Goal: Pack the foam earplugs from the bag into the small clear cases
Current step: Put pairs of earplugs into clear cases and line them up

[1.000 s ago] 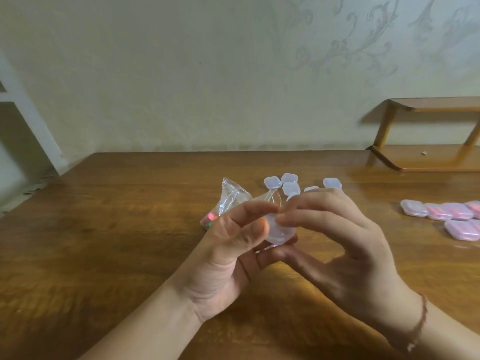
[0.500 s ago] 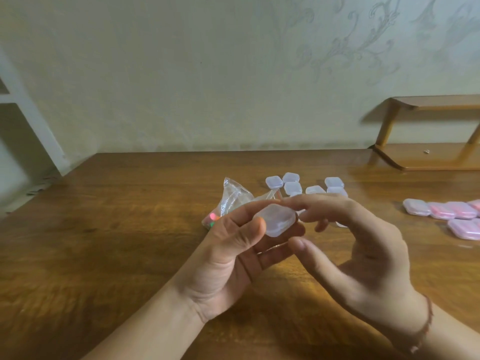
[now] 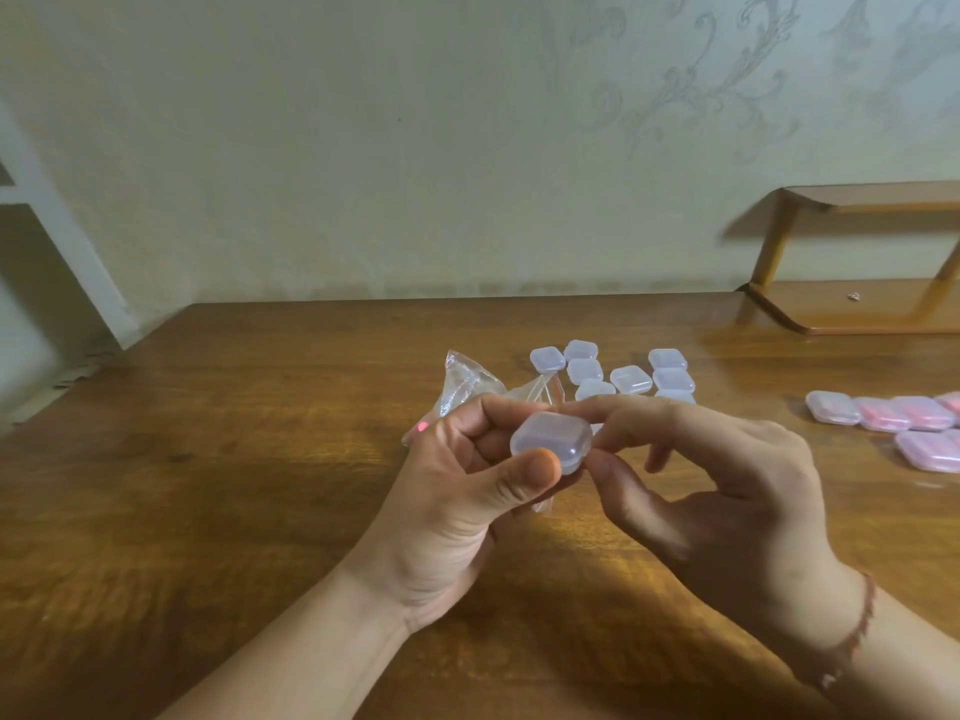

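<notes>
Head view is showing a brown wooden bench [image 3: 208, 485] running back to a pale wall [image 3: 363, 148] with faint scroll patterning. A wooden shelf [image 3: 857, 309] is sitting at the bench's far right corner. A cluster of empty cases [image 3: 631, 379] is lying beyond the hands, and cases filled with pink [image 3: 904, 413] are lying in a group at the right edge. A crumpled bag [image 3: 467, 387] is lying behind the left hand, with a pink earplug [image 3: 423, 426] showing through it.

Compared with half a second ago, the right hand is now touching the held case again, where it was hovering just apart from it, and the left thumb is sitting lower on the case's near edge.

The left hand [image 3: 457, 501] is gripping the case [image 3: 551, 440] above the bench, thumb on the near edge and curled fingers [image 3: 493, 413] behind it. The right hand [image 3: 727, 491] is pinching the case's right side between forefinger on top and thumb below, its other fingers loosely curled. The case is looking closed.
</notes>
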